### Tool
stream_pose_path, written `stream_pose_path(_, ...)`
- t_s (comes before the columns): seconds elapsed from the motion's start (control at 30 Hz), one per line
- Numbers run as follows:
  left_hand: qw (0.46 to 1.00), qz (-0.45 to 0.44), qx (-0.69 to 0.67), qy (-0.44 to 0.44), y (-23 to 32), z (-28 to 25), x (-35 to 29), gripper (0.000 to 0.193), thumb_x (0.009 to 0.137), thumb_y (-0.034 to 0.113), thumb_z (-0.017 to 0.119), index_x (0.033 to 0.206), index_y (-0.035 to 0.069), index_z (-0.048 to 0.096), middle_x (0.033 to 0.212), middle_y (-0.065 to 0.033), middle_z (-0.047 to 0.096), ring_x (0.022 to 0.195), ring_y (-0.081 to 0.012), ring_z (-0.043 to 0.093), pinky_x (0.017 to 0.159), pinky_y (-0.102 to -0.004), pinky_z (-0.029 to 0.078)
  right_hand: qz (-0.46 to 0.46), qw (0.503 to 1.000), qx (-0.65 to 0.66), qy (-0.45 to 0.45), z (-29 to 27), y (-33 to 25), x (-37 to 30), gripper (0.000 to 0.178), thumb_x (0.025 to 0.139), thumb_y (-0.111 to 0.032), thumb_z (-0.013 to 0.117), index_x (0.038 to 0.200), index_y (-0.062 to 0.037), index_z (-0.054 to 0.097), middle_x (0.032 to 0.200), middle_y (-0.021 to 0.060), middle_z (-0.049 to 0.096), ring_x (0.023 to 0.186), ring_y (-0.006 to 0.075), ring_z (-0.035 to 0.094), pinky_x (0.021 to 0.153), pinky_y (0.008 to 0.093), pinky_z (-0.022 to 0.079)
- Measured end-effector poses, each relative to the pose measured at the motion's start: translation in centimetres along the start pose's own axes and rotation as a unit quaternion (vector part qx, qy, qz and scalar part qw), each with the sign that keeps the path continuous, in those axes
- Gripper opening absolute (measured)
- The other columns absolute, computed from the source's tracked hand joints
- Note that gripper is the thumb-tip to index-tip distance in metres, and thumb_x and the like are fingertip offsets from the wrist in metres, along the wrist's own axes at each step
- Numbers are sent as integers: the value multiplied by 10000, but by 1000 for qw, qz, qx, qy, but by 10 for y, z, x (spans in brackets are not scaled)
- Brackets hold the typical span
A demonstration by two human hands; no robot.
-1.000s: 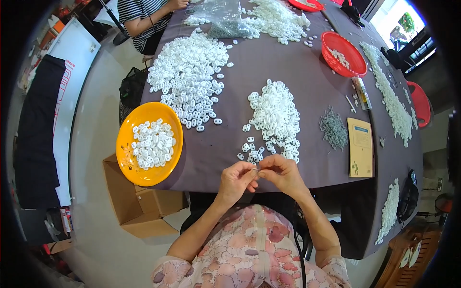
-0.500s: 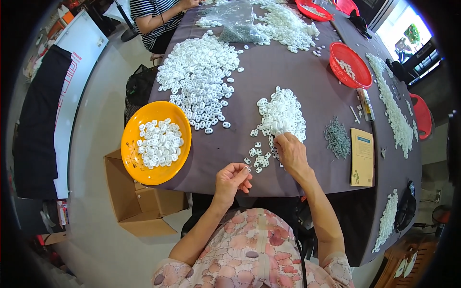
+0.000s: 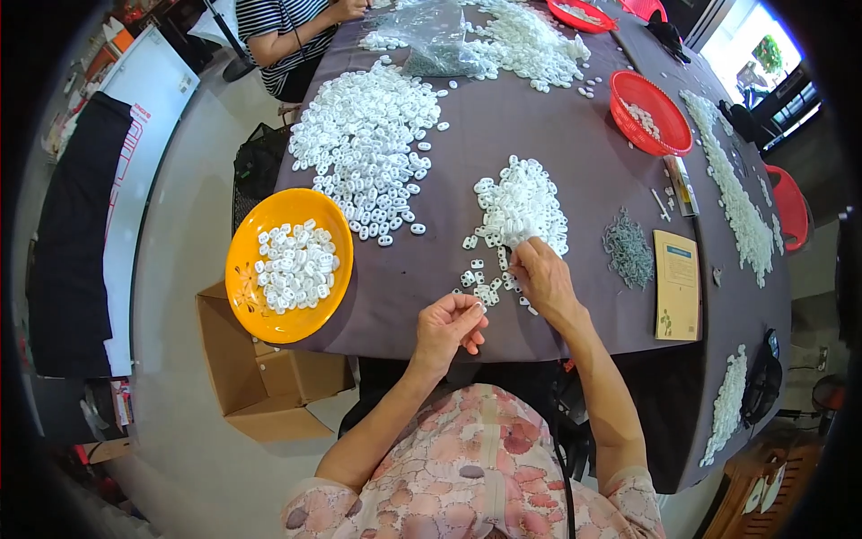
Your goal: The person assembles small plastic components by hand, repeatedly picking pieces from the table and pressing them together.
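Observation:
My left hand (image 3: 446, 329) is closed in a pinch near the table's front edge. Between its thumb and forefinger is a small white plastic piece (image 3: 482, 307). My right hand (image 3: 548, 283) reaches to the near side of a pile of white two-holed plastic pieces (image 3: 523, 202), its fingertips pinched together. Whatever those fingertips hold is too small to make out. A few loose pieces with dark holes (image 3: 486, 294) lie between the hands. Right of the pile is a heap of small grey-green parts (image 3: 628, 250).
A yellow bowl (image 3: 241, 301) of finished-looking white pieces stands at the left edge. Beyond it spreads a larger heap of white ovals (image 3: 364, 135). A tan booklet (image 3: 676, 287) and red basket (image 3: 620, 112) are at right. Below the left edge sits a cardboard box (image 3: 229, 377); another person (image 3: 278, 45) sits far left.
My left hand has moved slightly right and up, toward the loose pieces, with the white piece pinched in it. My right hand stays by the pile. The whole view has shifted a little.

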State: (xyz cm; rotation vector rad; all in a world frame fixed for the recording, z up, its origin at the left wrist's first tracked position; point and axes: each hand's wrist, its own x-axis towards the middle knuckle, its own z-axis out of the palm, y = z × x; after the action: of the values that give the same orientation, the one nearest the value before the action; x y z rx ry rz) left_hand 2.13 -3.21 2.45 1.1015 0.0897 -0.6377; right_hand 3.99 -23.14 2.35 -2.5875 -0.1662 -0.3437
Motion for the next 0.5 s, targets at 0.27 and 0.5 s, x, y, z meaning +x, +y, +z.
stream_pose_path(0.27, 1000, 5, 5, -5, -1, 11, 9, 119, 877, 127, 600, 930, 21, 594, 752, -45, 623, 546, -84, 573, 431, -194, 458, 244, 859, 450, 5, -4, -6, -22, 92, 814, 18, 599, 906, 11, 593, 784, 16, 628, 727, 45, 566, 621, 190, 446)
stream_pose_path(0.5, 1000, -8, 18, -19, -6, 17, 14, 115, 876, 125, 602, 935, 26, 595, 750, -43, 620, 547, -85, 572, 432, -194, 455, 150, 937, 313, 30, 2, 9, -29, 178, 812, 51, 577, 981, 8, 614, 743, 0, 607, 694, 47, 553, 616, 189, 444)
